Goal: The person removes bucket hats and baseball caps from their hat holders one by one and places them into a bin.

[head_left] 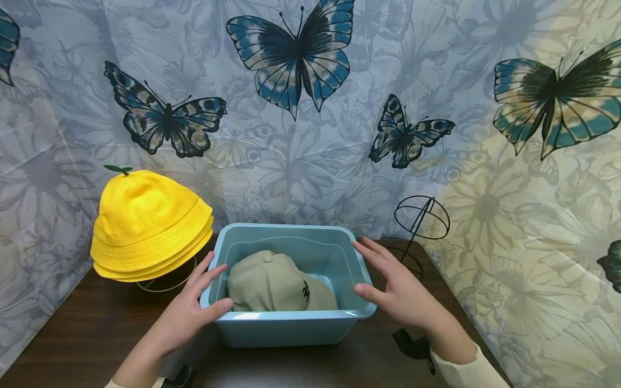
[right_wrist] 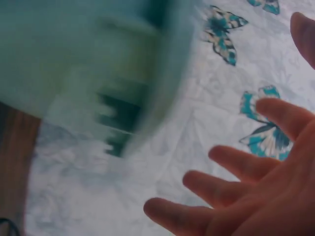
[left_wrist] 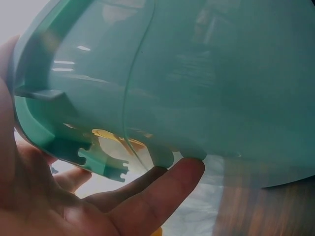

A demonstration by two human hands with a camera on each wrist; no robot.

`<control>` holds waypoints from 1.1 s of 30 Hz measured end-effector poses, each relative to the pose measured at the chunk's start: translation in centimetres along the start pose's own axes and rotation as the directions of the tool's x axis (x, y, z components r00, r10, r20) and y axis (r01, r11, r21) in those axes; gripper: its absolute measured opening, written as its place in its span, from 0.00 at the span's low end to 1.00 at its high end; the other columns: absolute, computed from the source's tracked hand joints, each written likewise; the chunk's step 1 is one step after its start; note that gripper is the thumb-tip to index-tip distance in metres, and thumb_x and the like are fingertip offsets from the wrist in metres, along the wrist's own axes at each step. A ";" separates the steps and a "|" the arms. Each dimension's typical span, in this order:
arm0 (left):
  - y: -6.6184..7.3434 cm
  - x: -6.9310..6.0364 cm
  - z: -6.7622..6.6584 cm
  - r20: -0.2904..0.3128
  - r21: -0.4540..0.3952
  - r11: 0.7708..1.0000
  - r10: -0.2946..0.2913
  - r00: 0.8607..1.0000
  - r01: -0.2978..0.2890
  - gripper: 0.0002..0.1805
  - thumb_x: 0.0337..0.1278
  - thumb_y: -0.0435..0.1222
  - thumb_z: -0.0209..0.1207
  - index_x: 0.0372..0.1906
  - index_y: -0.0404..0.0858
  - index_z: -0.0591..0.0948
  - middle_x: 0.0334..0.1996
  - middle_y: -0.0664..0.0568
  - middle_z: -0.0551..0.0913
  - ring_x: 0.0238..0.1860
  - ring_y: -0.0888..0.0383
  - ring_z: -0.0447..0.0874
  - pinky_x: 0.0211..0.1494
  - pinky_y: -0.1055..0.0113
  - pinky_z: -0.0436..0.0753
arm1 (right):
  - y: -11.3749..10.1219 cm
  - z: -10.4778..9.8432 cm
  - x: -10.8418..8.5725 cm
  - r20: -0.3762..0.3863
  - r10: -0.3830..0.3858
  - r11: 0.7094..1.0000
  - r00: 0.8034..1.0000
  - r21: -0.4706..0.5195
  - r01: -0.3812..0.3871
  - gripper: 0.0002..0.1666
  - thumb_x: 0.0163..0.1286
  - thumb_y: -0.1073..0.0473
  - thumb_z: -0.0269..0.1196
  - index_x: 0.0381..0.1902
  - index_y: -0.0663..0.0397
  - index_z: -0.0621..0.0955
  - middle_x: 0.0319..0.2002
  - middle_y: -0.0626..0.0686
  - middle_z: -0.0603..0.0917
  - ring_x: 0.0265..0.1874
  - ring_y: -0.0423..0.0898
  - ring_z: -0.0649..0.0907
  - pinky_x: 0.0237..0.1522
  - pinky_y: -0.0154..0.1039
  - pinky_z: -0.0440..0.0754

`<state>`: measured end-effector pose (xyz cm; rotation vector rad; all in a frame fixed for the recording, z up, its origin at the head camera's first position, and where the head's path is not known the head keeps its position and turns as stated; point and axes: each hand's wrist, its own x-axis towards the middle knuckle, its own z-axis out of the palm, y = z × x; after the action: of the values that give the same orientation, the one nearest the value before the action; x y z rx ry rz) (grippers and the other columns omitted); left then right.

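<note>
A light blue plastic bin [head_left: 286, 330] stands on the dark table, with a khaki baseball cap [head_left: 267, 283] inside it, its brim toward the right. My left hand [head_left: 186, 310] holds the bin's left rim near the front corner. In the left wrist view, fingers of the left hand [left_wrist: 118, 206] touch the outer wall below the rim. At the bin's right end is my right hand [head_left: 398, 291], fingers spread. The right wrist view shows a gap between the right hand [right_wrist: 246, 187] and the blurred bin [right_wrist: 167, 73].
Stacked yellow bucket hats [head_left: 150, 226], topped by a green sprout, sit on a wire stand [head_left: 165, 288] at left. A bare black wire hat stand [head_left: 412, 237] is behind the right hand. A butterfly-print cloth [head_left: 301, 161] hangs behind the brown table [head_left: 63, 334].
</note>
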<state>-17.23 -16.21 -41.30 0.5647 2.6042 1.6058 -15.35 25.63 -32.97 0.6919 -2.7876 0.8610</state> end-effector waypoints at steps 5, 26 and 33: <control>0.0 0.0 0.1 -0.003 0.000 1.000 0.003 1.000 -0.003 0.35 0.63 0.47 0.63 0.73 0.42 0.68 0.79 0.52 0.39 0.75 0.36 0.38 0.59 0.27 0.63 | 0.9 1.8 -3.0 -0.122 0.049 0.998 0.991 0.031 -0.046 0.47 0.68 0.52 0.68 0.79 0.30 0.57 0.78 0.51 0.53 0.72 0.64 0.59 0.54 0.75 0.66; 0.1 0.0 0.2 -0.009 0.007 1.000 -0.008 1.000 0.008 0.34 0.65 0.47 0.62 0.73 0.43 0.68 0.80 0.51 0.39 0.75 0.36 0.39 0.59 0.25 0.61 | 1.6 6.8 -4.9 -0.218 0.226 0.941 0.949 0.299 -0.156 0.52 0.69 0.54 0.67 0.79 0.24 0.50 0.79 0.52 0.46 0.72 0.66 0.58 0.56 0.69 0.71; 0.1 -0.2 0.3 -0.022 0.013 1.000 0.001 1.000 -0.001 0.34 0.65 0.46 0.62 0.73 0.43 0.68 0.80 0.51 0.39 0.75 0.37 0.39 0.59 0.24 0.59 | 1.3 6.7 -3.7 -0.218 0.220 0.938 0.951 0.317 -0.144 0.49 0.70 0.52 0.65 0.79 0.25 0.51 0.79 0.47 0.49 0.71 0.60 0.61 0.57 0.69 0.68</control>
<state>-16.95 -15.96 -41.36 0.5525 2.6326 1.6051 -12.72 24.18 -40.11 0.3290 -2.5479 1.3239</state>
